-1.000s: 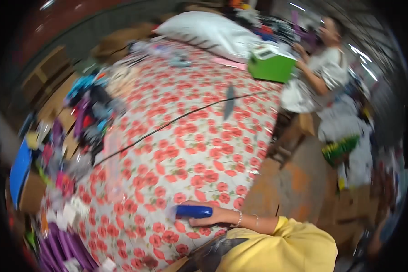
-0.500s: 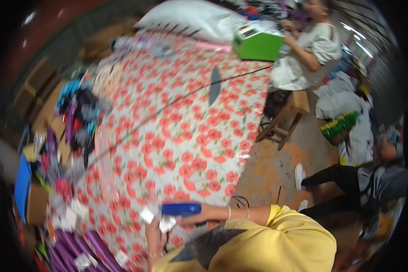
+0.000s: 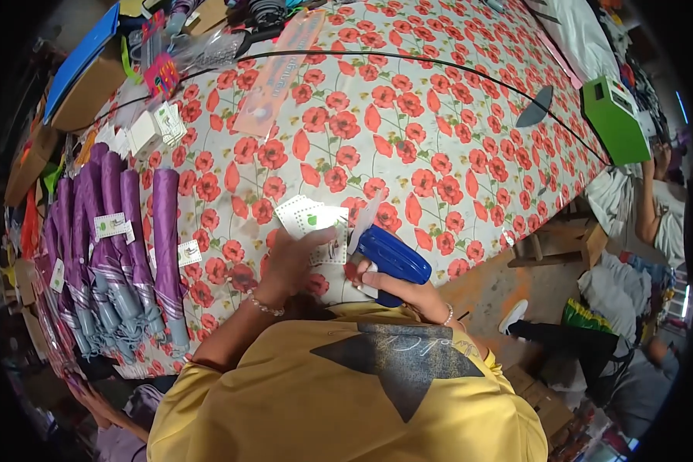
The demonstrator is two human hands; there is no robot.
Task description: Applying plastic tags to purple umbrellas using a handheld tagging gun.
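My left hand (image 3: 289, 266), slightly blurred, holds several white paper hang tags (image 3: 302, 214) fanned out over the flowered tablecloth. The tags have dotted borders and small green prints. Gripped in my right hand (image 3: 408, 292) is a blue tagging gun (image 3: 399, 260), with a clear plastic piece standing up at its front end. The gun's front end is close to the tags, just to their right. On the left lie several folded purple umbrellas (image 3: 167, 219) with grey ends; white tags hang on some of them.
A stack of white tags (image 3: 148, 132) lies beyond the umbrellas. A black cable (image 3: 408, 60) crosses the flowered table (image 3: 346, 146) towards a green machine (image 3: 617, 123) at the right. A blue box (image 3: 85, 58) stands far left. Other people sit at the right and lower left.
The view has swung left and down, bringing the umbrellas and tag stack further into sight. The tags and tagging gun stay in my hands, now slightly further apart.
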